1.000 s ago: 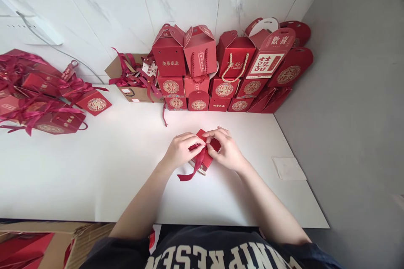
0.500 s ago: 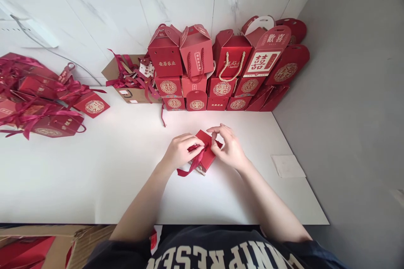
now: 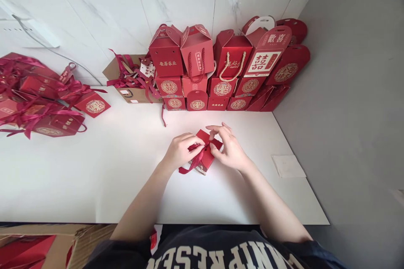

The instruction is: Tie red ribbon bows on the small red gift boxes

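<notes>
A small red gift box (image 3: 207,159) lies on the white table in front of me, with a cream cord handle (image 3: 199,170) at its near end. Across its top runs a dark red ribbon (image 3: 195,162), one tail trailing off toward the lower left. My left hand (image 3: 182,150) pinches the ribbon between thumb and fingertips on the box's left side. On the right side, my right hand (image 3: 227,147) has its thumb and index finger brought together at the ribbon near the middle of the box top, other fingers raised.
Stacked red gift boxes (image 3: 221,88) stand against the wall at the back. Beside them is an open cardboard box (image 3: 128,94) of ribbons. Ribboned red boxes (image 3: 52,124) pile up at left. A white paper (image 3: 288,166) lies by the grey partition (image 3: 347,92).
My right thumb and index finger have shifted slightly left and closed in on the ribbon at the box's middle. The left hand stays in place, pinching.
</notes>
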Demonstrator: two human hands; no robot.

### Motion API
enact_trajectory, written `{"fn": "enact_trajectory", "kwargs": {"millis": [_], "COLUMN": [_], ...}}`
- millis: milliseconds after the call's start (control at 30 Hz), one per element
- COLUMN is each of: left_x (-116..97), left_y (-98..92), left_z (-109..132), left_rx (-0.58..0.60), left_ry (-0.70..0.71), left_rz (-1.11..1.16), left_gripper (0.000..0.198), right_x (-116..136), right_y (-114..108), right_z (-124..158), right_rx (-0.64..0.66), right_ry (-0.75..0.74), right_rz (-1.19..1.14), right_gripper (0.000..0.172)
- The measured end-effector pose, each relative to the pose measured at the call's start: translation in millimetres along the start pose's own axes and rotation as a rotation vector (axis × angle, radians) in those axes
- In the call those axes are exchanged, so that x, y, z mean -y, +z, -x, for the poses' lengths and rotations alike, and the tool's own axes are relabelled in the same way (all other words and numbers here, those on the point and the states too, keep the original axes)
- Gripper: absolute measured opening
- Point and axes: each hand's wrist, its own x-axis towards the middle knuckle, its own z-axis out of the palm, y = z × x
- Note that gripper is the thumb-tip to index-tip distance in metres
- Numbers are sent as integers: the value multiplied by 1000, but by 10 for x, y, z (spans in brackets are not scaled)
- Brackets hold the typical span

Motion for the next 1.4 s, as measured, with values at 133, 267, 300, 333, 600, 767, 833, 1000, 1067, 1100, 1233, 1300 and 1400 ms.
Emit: {"fn": "enact_trajectory", "kwargs": {"millis": [133, 267, 300, 333, 600, 767, 833, 1000, 1067, 1100, 1233, 1300, 1400], "left_x": [3, 2, 2, 3, 7, 12, 14, 11, 8, 7, 5, 3, -1], "left_y": [10, 13, 12, 12, 12, 12, 15, 26, 29, 30, 30, 29, 29], "left_z": [-1, -5, -6, -7, -10, -7, -5, -14, -19, -21, -16, -12, -11], "left_rx": [-8, -2, -4, -5, -11, -1, -8, -11, -15, -14, -21, -29, -27], "left_ry": [8, 4, 5, 7, 0, 1, 7, 24, 26, 25, 19, 13, 14], "left_rz": [-3, 8, 7, 6, 1, 3, -10, -23, -23, -24, -23, -20, -20], "left_gripper": [6, 6, 5, 5, 5, 5, 5, 6, 6, 5, 5, 5, 6], "right_x": [-13, -22, -17, -12, -89, -91, -60, -21, -15, -9, 21, 32, 30], "right_y": [12, 34, 35, 35, -26, -110, -84, 5, 3, -4, -30, -24, 6], "right_z": [0, 3, 3, 4, 7, 21, 22, 8, 5, 4, 14, 22, 27], "right_rx": [38, -54, -63, -57, -83, -64, 37, 0, -40, -52, -53, -37, -9], "right_ry": [2, -16, -13, -7, 0, 50, 26, -25, -45, -53, -37, -13, -6], "right_rz": [-12, -22, -28, -34, -29, -69, -59, 56, 116, 147, 185, 159, 129], "right_gripper": [52, 51, 51, 51, 42, 47, 51, 40, 38, 38, 36, 34, 32]}}
